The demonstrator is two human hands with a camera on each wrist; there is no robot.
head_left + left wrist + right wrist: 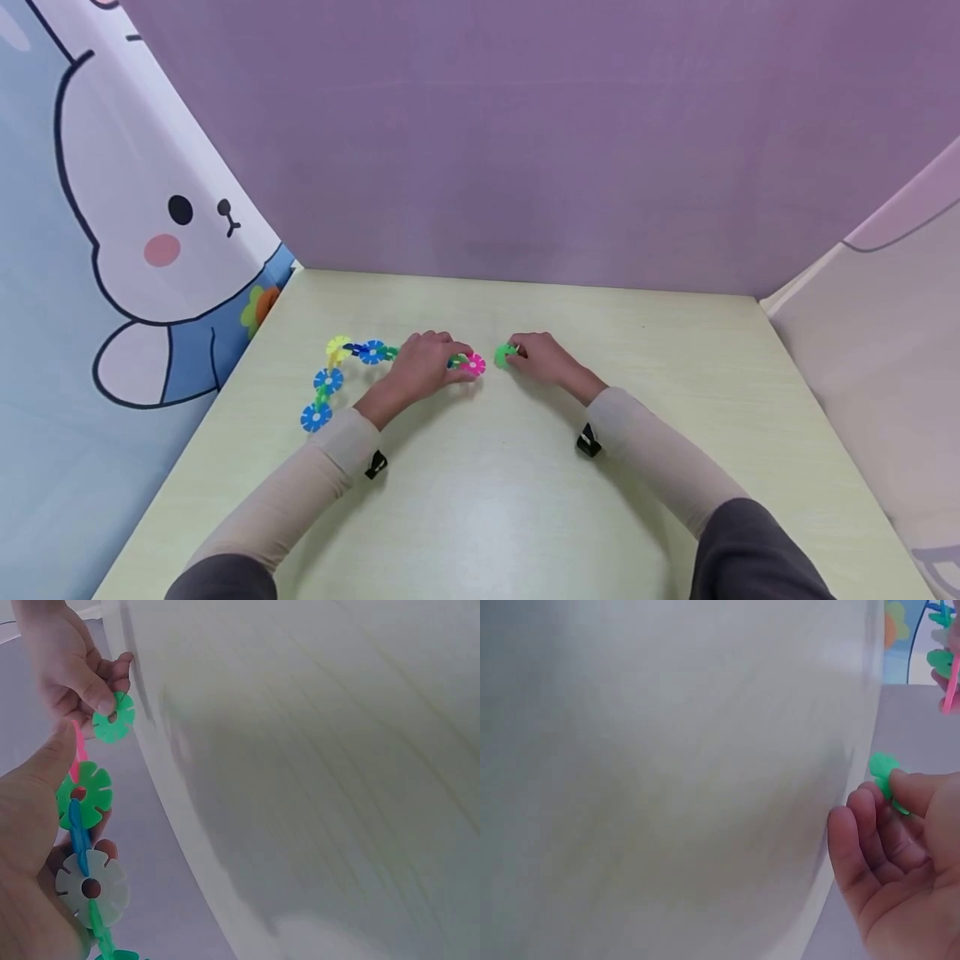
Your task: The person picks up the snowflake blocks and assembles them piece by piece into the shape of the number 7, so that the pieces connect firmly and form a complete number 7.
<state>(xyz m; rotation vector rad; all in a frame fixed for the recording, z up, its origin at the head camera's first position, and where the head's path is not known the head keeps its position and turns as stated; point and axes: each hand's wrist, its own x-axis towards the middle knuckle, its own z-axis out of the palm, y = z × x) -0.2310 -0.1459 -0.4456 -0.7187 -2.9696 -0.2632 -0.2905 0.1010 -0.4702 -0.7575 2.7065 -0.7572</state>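
Note:
My left hand [423, 367] pinches the right-hand end of a chain of interlocked, notched plastic discs, where a pink disc [473, 365] sticks out past the fingertips. In the left wrist view, green [86, 795], blue and white discs [109, 892] of that chain run along the palm. Part of the chain is hidden behind this hand. A loose green notched disc [114, 729] is pinched between thumb and fingers of my right hand [547, 357]. A small gap separates the green disc from the pink one.
The chain's other part bends round at a yellow disc [337, 350] and ends at a blue disc [316, 417] on the pale table [495, 517]. A purple partition [525, 167] stands along the far edge. Printed cloth [150, 250] hangs at the left, another panel [885, 333] at the right.

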